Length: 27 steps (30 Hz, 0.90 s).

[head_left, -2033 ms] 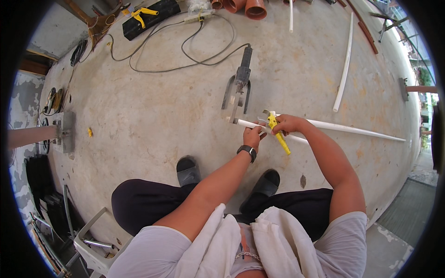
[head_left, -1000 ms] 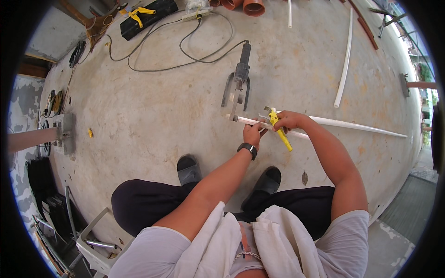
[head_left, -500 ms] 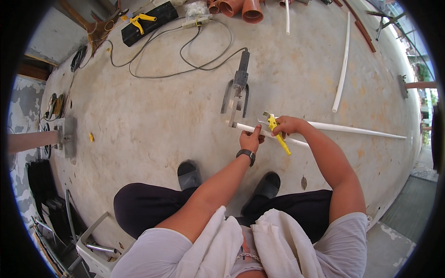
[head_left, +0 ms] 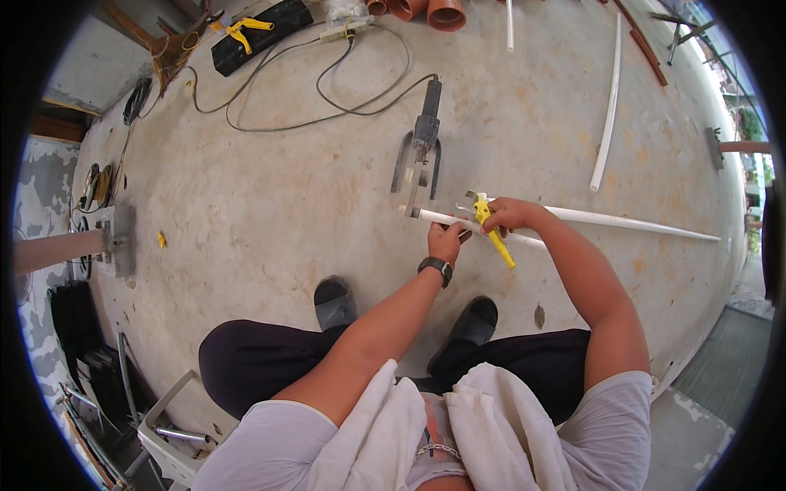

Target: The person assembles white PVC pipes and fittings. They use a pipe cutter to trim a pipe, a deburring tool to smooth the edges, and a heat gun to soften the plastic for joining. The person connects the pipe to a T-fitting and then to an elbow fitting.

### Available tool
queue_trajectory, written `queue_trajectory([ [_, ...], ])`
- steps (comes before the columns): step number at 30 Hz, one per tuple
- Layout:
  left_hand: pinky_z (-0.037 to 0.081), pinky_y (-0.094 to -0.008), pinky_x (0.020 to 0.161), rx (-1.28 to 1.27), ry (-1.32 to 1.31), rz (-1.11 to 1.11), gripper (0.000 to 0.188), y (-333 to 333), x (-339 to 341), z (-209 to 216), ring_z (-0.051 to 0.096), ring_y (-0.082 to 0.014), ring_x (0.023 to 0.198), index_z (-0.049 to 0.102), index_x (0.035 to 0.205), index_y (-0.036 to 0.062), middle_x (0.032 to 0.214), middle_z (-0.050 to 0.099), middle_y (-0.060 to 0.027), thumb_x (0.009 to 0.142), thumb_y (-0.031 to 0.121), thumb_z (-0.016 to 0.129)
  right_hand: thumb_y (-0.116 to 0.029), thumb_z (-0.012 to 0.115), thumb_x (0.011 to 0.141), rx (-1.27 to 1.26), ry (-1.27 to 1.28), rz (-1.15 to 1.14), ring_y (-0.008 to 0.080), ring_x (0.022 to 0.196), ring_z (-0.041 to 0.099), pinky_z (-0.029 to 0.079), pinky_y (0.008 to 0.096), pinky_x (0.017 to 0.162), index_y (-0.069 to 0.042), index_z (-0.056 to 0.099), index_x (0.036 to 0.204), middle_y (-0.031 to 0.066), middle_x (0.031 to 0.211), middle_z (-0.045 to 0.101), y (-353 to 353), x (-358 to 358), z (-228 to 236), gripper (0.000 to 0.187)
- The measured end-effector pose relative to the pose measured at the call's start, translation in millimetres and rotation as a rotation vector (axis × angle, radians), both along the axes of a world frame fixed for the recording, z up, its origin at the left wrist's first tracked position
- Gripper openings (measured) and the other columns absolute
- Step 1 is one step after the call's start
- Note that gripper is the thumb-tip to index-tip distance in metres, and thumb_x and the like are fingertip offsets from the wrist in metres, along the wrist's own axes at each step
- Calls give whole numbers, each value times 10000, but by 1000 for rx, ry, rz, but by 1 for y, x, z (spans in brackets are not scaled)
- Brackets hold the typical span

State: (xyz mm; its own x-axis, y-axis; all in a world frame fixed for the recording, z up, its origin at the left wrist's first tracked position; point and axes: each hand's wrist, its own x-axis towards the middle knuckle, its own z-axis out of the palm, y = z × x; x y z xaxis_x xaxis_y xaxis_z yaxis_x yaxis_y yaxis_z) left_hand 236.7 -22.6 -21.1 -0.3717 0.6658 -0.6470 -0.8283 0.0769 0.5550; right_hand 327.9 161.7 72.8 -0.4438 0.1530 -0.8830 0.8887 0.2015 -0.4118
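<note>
My left hand (head_left: 445,242) is closed around a thin white plastic pipe (head_left: 434,217), a little way in from its left end. That end meets the small socket at the tip of a pipe welding iron (head_left: 425,131), which rests on its dark stand on the floor. In my right hand (head_left: 511,214) is a yellow-handled pipe cutter (head_left: 494,235); its metal jaws point up and left, over the pipe. Some of my left fingers are hidden behind the pipe. Just beyond, a longer white pipe (head_left: 630,223) lies on the floor, stretching right.
A black cable (head_left: 319,123) loops from the iron to a power strip (head_left: 344,31). At the far left a yellow caulking-gun-like tool (head_left: 246,34) lies on a black case (head_left: 282,23). Orange pipes (head_left: 446,15) and another white pipe (head_left: 607,106) lie farther off. My sandals (head_left: 334,303) are close by.
My left thumb, raised over the pipe before, has come down beside it. The cutter in my right hand has shifted only slightly. The pipe's end stays at the iron's tip.
</note>
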Motion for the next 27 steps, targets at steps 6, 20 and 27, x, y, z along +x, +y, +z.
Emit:
queue_trajectory([
  [6, 640, -403, 860, -29, 122, 3, 270, 1, 4, -4, 715, -254, 970, 504, 1200, -28, 1103, 674, -152, 1019, 115, 645, -377, 826, 760, 4, 16, -14, 168, 659, 652, 483, 324, 603, -26, 679, 1031, 78, 859, 694, 1, -2, 0, 467],
  [20, 635, -427, 892, -54, -41, 109, 354, 6, 0, 11, 666, -267, 1114, 461, 1291, -26, 1250, 616, -183, 1029, 133, 639, -463, 806, 731, 22, 12, 25, 196, 690, 634, 479, 346, 622, -34, 705, 1041, 92, 879, 684, 3, -4, -5, 539],
  [27, 633, -429, 891, -75, 59, 63, 327, 4, 5, 2, 697, -266, 1042, 479, 1278, -18, 1181, 652, -150, 1024, 107, 644, -391, 835, 755, -14, 47, 0, 180, 655, 641, 494, 330, 601, -6, 677, 1017, 93, 838, 689, 4, -5, -5, 492],
])
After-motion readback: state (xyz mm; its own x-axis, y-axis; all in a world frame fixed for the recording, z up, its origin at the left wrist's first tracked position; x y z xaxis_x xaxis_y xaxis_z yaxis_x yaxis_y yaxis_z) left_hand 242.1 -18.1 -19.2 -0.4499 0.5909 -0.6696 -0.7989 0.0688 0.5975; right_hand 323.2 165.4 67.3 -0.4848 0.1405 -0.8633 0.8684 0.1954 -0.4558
